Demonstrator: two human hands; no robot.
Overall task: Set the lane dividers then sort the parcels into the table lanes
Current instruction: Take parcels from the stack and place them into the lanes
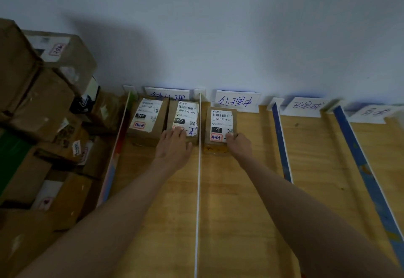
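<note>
Four upright dividers split the wooden table [240,201] into lanes: a coloured one [119,146] at the left, a thin white one [199,168] in the middle, and two blue ones [282,144] [360,164] to the right. Parcels 060 [146,118] and 070 [185,113] lie in the first lane. Parcel 122 [220,122] lies in the second lane, just right of the white divider. My left hand [173,146] rests flat on parcel 070's near end. My right hand [238,145] holds the near right corner of parcel 122, thumb on its label.
Handwritten lane signs [237,100] lean against the wall at the head of each lane. A heap of brown cardboard parcels [43,124] fills the table's left side beyond the coloured divider. The two lanes on the right hold no parcels.
</note>
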